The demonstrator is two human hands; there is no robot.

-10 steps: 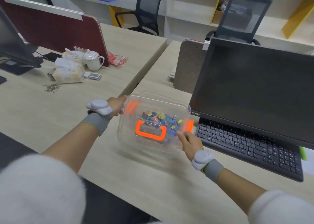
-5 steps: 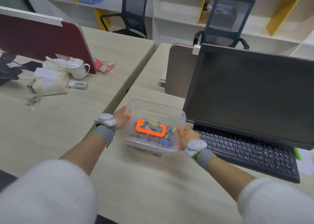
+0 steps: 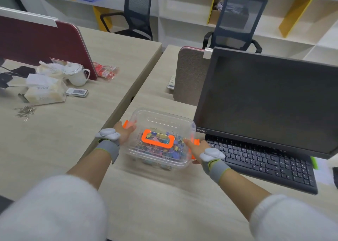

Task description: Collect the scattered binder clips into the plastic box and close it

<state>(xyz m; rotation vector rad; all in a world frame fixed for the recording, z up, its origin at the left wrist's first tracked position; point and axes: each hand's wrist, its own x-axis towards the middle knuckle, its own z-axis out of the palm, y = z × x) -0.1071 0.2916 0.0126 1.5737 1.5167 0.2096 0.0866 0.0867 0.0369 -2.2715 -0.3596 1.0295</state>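
Observation:
A clear plastic box (image 3: 161, 121) stands on the desk with its lid on and an orange handle (image 3: 157, 144) lying flat on top. Coloured binder clips (image 3: 165, 150) fill the inside. My left hand (image 3: 124, 133) grips the box's left end, fingers on the orange left latch (image 3: 126, 124). At the right end my right hand (image 3: 194, 149) pinches the box, index finger on the lid and thumb low on the side, against the orange right latch (image 3: 196, 142). I cannot tell whether either latch is snapped down.
A dark monitor (image 3: 265, 101) and black keyboard (image 3: 265, 160) sit close on the box's right. A fabric divider (image 3: 190, 76) stands behind. The left desk holds a tissue pack (image 3: 45, 92), a white teapot (image 3: 75, 74) and a pile of metal clips (image 3: 24, 111).
The box came down from a tilted hold and now rests level on the desk. Both hands stayed on its ends, and my right hand shifted onto the right latch.

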